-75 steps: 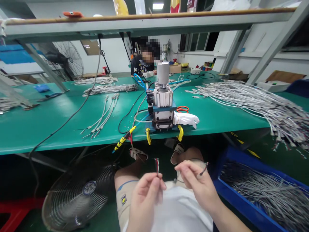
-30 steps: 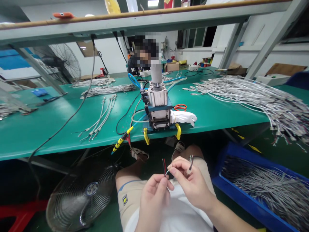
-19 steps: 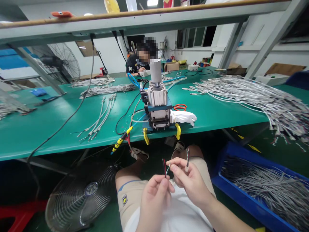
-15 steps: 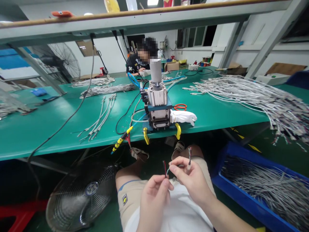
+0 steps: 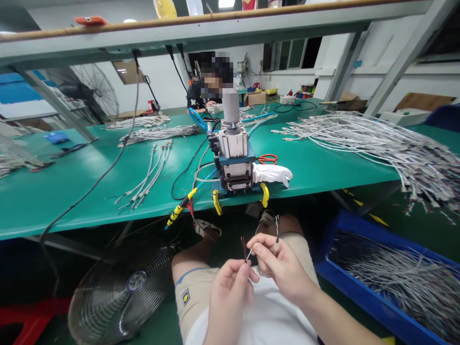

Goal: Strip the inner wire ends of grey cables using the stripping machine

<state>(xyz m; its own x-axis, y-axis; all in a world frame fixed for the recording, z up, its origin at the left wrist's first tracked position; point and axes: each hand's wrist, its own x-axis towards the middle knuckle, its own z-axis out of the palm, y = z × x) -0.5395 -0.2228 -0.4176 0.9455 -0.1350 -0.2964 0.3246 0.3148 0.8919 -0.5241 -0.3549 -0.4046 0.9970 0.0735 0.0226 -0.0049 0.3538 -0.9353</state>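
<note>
The left hand (image 5: pixel 232 287) is pinching red and black wires (image 5: pixel 245 249); beside it, the right hand (image 5: pixel 283 268) is pinching a pale strand (image 5: pixel 249 254), seemingly separating it, which is calling for steady pinching next.

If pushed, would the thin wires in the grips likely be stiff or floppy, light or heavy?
The wires would probably bend easily: they look thin, and a pale strand angles toward the right grip. Being slender, they are likely light. They may hold some shape: the short red and dark ends stand up above the left grip.
</note>
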